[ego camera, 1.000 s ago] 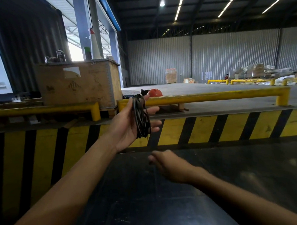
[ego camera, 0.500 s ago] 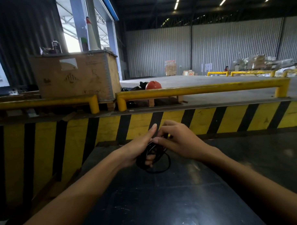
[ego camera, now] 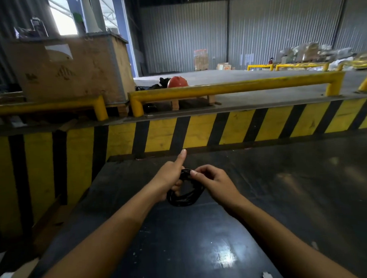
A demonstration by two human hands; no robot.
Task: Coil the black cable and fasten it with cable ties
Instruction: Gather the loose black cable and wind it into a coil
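Note:
The black cable (ego camera: 185, 198) is wound into a small coil and held just above the dark table top (ego camera: 223, 231). My left hand (ego camera: 169, 177) grips the coil's left side with its lower fingers, while the index finger sticks out straight toward the striped wall. My right hand (ego camera: 213, 182) pinches the top of the coil between thumb and fingertips. The two hands nearly touch there. No cable tie can be made out.
A yellow-and-black striped barrier (ego camera: 199, 132) runs across behind the table. Above it are yellow rails (ego camera: 235, 87), a large cardboard crate (ego camera: 72, 68) at the left and a red helmet (ego camera: 177, 82). A small white scrap (ego camera: 266, 277) lies at the table's near edge.
My left hand brought the coil down from chest height to the table. My right hand came up and took hold of the coil's top. The view tilted downward.

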